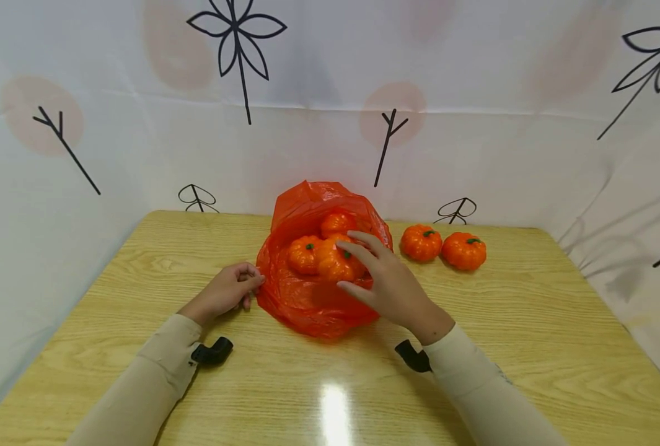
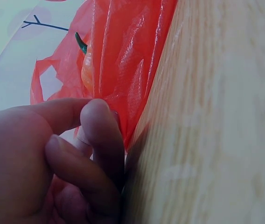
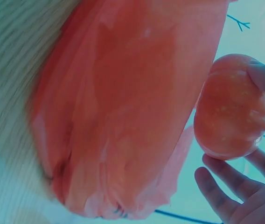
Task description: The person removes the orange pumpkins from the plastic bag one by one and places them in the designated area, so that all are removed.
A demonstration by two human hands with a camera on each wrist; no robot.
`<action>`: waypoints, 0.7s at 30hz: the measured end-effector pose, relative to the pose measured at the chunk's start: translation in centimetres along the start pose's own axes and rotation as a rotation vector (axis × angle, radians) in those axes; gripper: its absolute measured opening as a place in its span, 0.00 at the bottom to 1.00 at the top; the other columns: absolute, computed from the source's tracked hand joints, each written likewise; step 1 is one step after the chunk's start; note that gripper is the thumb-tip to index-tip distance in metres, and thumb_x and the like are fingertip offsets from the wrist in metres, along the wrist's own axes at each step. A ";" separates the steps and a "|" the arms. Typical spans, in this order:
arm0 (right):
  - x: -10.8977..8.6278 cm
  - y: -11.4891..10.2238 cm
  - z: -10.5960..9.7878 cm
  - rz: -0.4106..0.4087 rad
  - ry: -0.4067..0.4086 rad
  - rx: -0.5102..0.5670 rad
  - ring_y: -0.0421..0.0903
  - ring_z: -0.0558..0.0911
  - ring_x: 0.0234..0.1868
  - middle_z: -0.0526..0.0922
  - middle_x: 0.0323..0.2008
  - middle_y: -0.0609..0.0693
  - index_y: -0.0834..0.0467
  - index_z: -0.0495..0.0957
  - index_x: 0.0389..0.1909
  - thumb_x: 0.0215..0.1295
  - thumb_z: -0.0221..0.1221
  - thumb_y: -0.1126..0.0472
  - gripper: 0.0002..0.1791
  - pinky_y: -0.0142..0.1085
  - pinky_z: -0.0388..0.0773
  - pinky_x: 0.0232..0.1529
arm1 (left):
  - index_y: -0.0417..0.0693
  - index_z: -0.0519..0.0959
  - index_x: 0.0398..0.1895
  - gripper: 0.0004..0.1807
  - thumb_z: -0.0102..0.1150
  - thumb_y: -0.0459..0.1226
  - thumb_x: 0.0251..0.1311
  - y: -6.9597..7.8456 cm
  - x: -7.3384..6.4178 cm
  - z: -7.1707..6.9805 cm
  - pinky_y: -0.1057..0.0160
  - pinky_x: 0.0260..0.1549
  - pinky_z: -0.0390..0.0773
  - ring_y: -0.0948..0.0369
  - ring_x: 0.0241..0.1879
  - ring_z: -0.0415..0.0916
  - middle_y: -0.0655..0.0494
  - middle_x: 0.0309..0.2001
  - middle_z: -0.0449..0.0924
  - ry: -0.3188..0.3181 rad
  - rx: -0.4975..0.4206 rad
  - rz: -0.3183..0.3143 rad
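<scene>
A red plastic bag (image 1: 313, 303) stands with its mouth spread, its side showing large in the right wrist view. My left hand (image 1: 224, 290) pinches the bag's left rim between thumb and fingers, low beside the tabletop. With thumb and fingers spread around it, my right hand (image 1: 393, 285) holds an orange toy pumpkin (image 3: 230, 109) with a green stem over the bag's mouth. Behind it in the head view, a second toy pumpkin (image 1: 302, 255) and a third toy pumpkin (image 1: 336, 223) lie inside the bag.
Right of the bag, two more orange toy pumpkins sit side by side on the wooden table (image 1: 530, 322), the nearer pumpkin (image 1: 421, 243) close to the bag and the farther pumpkin (image 1: 464, 251) beyond it. A patterned white cloth (image 1: 318, 142) hangs behind the table.
</scene>
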State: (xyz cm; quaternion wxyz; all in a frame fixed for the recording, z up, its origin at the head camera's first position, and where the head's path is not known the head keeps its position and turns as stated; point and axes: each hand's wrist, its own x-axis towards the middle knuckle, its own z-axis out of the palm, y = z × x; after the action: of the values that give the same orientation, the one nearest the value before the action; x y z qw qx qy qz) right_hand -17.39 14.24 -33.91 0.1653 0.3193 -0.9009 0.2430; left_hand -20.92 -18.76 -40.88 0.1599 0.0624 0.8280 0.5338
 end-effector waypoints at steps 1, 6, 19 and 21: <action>-0.1 0.2 -0.1 0.009 -0.001 -0.005 0.56 0.78 0.62 0.66 0.70 0.54 0.50 0.70 0.69 0.60 0.71 0.51 0.36 0.49 0.83 0.54 | 0.39 0.73 0.46 0.15 0.55 0.44 0.73 0.0 0.0 0.0 0.65 0.22 0.76 0.61 0.20 0.73 0.52 0.33 0.76 -0.002 0.000 0.004; -0.5 0.9 -0.7 0.025 0.007 -0.025 0.58 0.78 0.61 0.66 0.70 0.54 0.50 0.69 0.69 0.60 0.71 0.51 0.36 0.50 0.83 0.53 | 0.39 0.73 0.45 0.14 0.55 0.43 0.73 -0.2 0.2 0.0 0.65 0.22 0.76 0.61 0.20 0.73 0.52 0.33 0.76 -0.002 -0.001 0.007; -1.8 3.0 -1.7 0.047 0.027 -0.047 0.58 0.81 0.56 0.66 0.70 0.56 0.52 0.69 0.70 0.59 0.72 0.52 0.38 0.50 0.84 0.50 | 0.40 0.74 0.44 0.15 0.55 0.44 0.73 0.0 0.0 0.0 0.65 0.22 0.75 0.61 0.21 0.73 0.52 0.33 0.76 -0.001 0.003 0.017; -2.1 3.3 -1.8 0.048 0.025 -0.043 0.58 0.80 0.58 0.66 0.70 0.56 0.53 0.69 0.70 0.60 0.72 0.53 0.38 0.50 0.84 0.50 | 0.40 0.74 0.44 0.14 0.54 0.44 0.73 -0.1 0.0 0.1 0.65 0.22 0.75 0.60 0.21 0.73 0.52 0.33 0.76 -0.001 0.007 0.014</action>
State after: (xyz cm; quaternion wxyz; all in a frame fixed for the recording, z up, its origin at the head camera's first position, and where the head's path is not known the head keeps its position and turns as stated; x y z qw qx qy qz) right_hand -17.73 18.44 -34.49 0.1774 0.2908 -0.9113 0.2313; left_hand -20.91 -18.74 -41.00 0.1563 0.0689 0.8295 0.5318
